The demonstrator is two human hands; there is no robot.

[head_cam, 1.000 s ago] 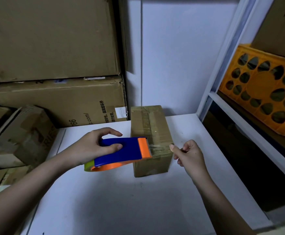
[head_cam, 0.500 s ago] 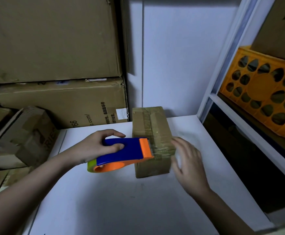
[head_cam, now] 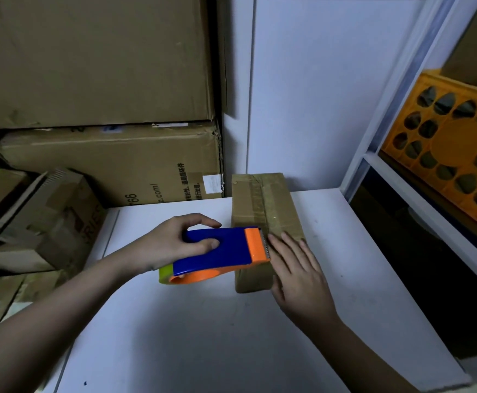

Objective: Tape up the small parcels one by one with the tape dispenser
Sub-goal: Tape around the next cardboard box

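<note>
Parcel (head_cam: 265,222), a small brown cardboard box, is set lengthwise on the white table (head_cam: 345,279), its far end close to the wall. Glossy strips of tape are seen along its top seam and across the top near the front, so this one is judged to be well on in its taping. Against the parcel's left upper edge the tape dispenser (head_cam: 217,252), blue with orange trim, is held, its toothed orange end touching the box. The dispenser is gripped by the left hand (head_cam: 172,245), thumb laid in the side recess and fingers curled over the top. The right hand (head_cam: 296,268) is laid flat and open on the front of the parcel's top, fingers straight and spread, just beside the cutter; it is judged that a crosswise strip is being pressed down, and that cutting it off remains to be done.

Only one small parcel is seen on the table, so how many are finished or waiting cannot be told. Whether tape runs from the cutter to the box cannot be made out, since clear tape is nearly lost against the cardboard in the dim light. The parcel's right side and underside are hidden, its front partly covered by the right hand. Large cartons (head_cam: 104,165) are stacked at the left, and an orange crate (head_cam: 444,154) on the right-hand shelf is cut off by the edge.
</note>
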